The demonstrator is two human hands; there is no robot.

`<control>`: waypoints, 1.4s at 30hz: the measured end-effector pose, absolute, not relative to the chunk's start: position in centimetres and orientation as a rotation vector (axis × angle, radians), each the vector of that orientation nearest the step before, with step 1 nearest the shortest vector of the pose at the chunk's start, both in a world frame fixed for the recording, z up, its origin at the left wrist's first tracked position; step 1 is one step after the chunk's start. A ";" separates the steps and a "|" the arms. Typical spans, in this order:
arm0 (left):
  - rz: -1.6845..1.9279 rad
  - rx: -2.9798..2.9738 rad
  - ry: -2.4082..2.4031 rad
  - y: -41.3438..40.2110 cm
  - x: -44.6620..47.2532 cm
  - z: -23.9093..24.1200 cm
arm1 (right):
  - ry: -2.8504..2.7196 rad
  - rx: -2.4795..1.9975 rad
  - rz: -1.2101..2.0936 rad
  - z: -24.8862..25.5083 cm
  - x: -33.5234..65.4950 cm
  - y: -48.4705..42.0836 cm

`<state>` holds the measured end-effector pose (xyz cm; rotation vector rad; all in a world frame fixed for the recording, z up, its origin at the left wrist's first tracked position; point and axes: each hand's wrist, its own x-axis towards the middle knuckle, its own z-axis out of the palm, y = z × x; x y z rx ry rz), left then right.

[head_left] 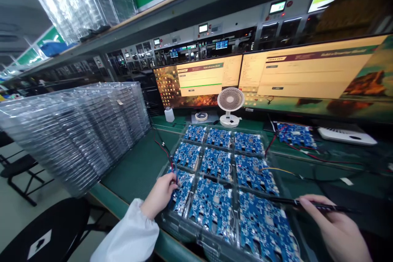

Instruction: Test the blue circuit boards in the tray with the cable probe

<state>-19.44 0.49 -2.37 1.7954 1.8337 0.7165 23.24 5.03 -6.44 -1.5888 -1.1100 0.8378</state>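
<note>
Head view: left hand (159,193) pinches a red-and-black lead (166,152) against the near-left circuit board (183,190) in the clear tray (184,229); right hand (333,229) grips a black probe (294,202) pen-fashion over the near-right board (264,229). Good contact probably depends on pressing the lead squarely, bringing the probe down steeply and keeping wires off adjacent boards.

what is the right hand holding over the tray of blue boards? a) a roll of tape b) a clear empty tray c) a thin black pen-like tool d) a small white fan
c: the right hand pinches a thin black pen-like tool in its fingers, lying across the near right corner of the tray of blue boards; the small white fan stands far back by the screens.
</note>
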 end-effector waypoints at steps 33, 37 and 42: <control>1.373 1.133 2.019 0.4 -25.1 -1.5 | -1.141 -1.585 0.819 -6.7 23.3 5.3; 1.239 1.255 2.097 2.6 -23.6 -2.4 | -1.151 -1.592 0.784 -6.7 23.3 5.3; 1.218 1.277 2.003 5.0 -23.4 -3.5 | -1.179 -1.600 0.765 -7.7 23.7 5.5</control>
